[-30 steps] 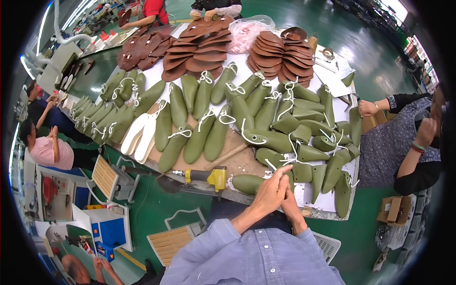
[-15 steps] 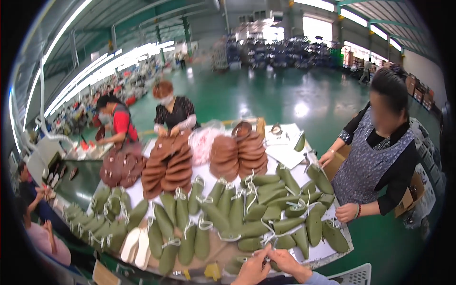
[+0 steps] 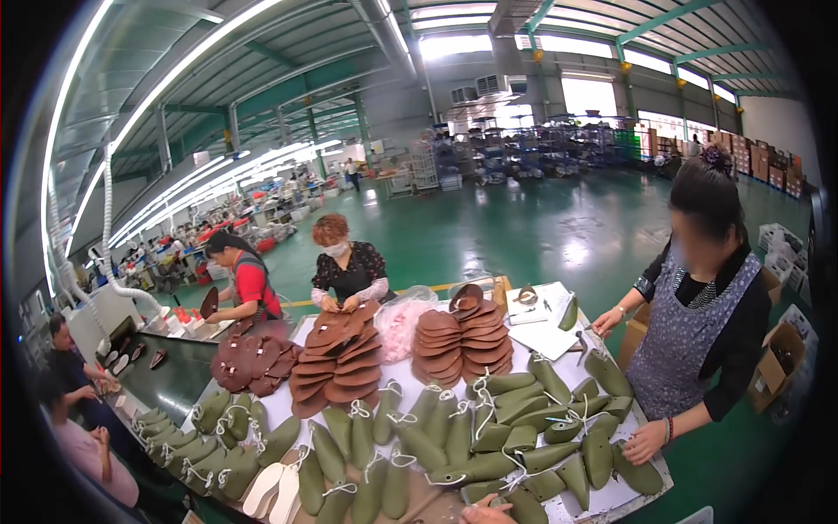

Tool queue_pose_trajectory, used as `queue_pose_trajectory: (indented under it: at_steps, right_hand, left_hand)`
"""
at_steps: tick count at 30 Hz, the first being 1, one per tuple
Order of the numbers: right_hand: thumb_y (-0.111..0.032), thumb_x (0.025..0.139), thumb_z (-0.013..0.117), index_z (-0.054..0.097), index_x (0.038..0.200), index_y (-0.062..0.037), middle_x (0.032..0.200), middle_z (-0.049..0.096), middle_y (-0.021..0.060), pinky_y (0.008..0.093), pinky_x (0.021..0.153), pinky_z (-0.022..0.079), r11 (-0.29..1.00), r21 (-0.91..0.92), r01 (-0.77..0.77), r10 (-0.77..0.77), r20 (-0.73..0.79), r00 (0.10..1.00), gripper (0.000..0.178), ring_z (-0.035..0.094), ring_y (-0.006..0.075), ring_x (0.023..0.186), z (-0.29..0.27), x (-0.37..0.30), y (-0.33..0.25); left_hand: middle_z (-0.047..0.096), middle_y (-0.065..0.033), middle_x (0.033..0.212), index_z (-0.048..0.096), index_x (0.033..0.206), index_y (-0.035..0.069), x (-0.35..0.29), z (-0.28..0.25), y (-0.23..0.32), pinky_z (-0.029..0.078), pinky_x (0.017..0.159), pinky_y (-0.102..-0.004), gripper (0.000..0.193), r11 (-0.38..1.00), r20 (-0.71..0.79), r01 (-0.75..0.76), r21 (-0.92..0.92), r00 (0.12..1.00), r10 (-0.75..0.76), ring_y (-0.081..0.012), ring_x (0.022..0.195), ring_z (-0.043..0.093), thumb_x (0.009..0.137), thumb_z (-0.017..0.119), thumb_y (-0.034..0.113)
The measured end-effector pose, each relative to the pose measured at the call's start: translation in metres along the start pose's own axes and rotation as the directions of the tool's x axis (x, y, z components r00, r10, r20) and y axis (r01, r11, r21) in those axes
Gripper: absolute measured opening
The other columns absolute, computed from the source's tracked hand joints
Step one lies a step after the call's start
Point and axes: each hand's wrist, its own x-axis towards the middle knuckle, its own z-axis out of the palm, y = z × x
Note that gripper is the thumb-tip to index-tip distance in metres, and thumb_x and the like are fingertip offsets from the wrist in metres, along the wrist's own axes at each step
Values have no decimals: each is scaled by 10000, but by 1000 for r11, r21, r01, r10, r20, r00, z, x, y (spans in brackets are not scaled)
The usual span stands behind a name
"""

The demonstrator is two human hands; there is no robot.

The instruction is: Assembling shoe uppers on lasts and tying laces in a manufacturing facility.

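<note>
At the lower edge only the fingers of my left hand show, bent and pressed together. What they hold, if anything, is cut off by the frame. Beside them lies a green shoe last, one of many spread over the table. My right hand is out of the picture. White cords tie many of the lasts together, such as the long last just beyond my fingers. Farther left, a pair of white shoe-shaped pieces lies next to more green lasts.
Brown shoe-shaped pieces are stacked across the table. A clear bag of pink material and white paper lie behind. At the right a co-worker rests a hand by the lasts. Others work beyond the far side and at the left.
The view has tilted up, so the table sits lower in it and farther right. My two hands, earlier together over the lasts, have mostly dropped out of the picture.
</note>
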Motion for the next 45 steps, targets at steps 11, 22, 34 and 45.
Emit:
queue_pose_trajectory:
  at_steps: [11, 22, 34, 45]
  right_hand:
    - [-327, 1019, 407, 440, 774, -102, 578, 291, -39, 257, 525, 278, 928, 320, 192, -198, -13, 980, 334, 293, 101, 536, -12, -20, -40]
    - [-356, 1009, 442, 501, 789, -121, 586, 347, -74, 223, 451, 229, 981, 27, 194, -190, -106, 976, 328, 302, 59, 499, -16, -42, -43]
    - [-266, 970, 533, 581, 863, -65, 717, 543, -20, 258, 549, 403, 830, -502, 242, -356, -143, 924, 232, 481, 106, 617, -29, -55, -18]
    - [-69, 835, 639, 599, 878, -36, 739, 552, 147, 417, 617, 407, 272, -937, 219, -494, 60, 867, 68, 519, 332, 714, -91, 7, 35]
  left_hand:
    - [676, -148, 1004, 654, 1047, 35, -22, -26, 28, 505, 852, -381, 402, 959, -25, -236, 156, 970, 243, -306, 966, 645, 677, 757, 156]
    - [653, -163, 1008, 646, 1015, 75, -22, -10, -2, 456, 798, -459, 389, 983, -259, 16, 183, 965, 32, -363, 899, 602, 705, 764, 278]
    - [594, -175, 1185, 570, 1247, 129, -74, -11, -16, 410, 972, -474, 610, 927, -55, 266, 265, 964, -260, -379, 1128, 529, 717, 777, 348]
    - [630, -140, 892, 600, 1027, 68, -49, -29, -6, 509, 703, -417, 448, 906, -316, 217, 363, 943, -99, -331, 817, 624, 701, 784, 313]
